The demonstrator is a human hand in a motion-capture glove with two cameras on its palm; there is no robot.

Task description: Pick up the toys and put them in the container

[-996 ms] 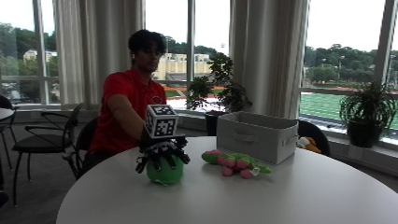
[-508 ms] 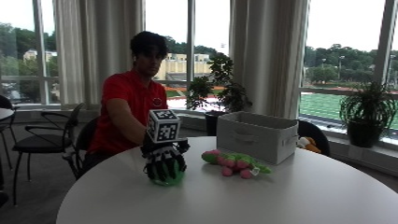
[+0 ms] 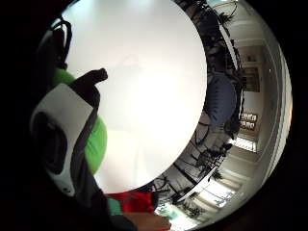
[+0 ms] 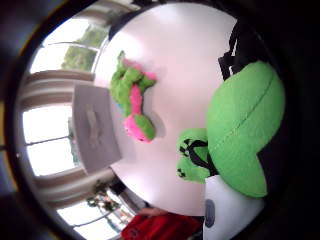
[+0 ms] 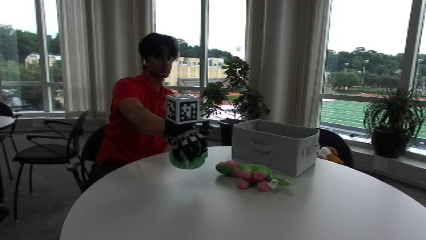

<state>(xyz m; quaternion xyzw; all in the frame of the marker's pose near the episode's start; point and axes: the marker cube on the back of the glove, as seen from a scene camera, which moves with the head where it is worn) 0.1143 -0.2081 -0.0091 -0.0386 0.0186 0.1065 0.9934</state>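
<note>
Right hand (image 5: 186,144) around green toy (image 5: 188,161)

- One second ago the green plush toy (image 5: 188,160) stood on the white round table (image 5: 200,210), with the gloved right hand (image 5: 186,144) spread just above it.
- Half a second ago the hand had come down over the toy and its fingers were closing around it.
- Now the hand grips the toy from above and has lifted it clear of the table, higher than before, and a bit toward the grey container (image 5: 273,145).
</note>
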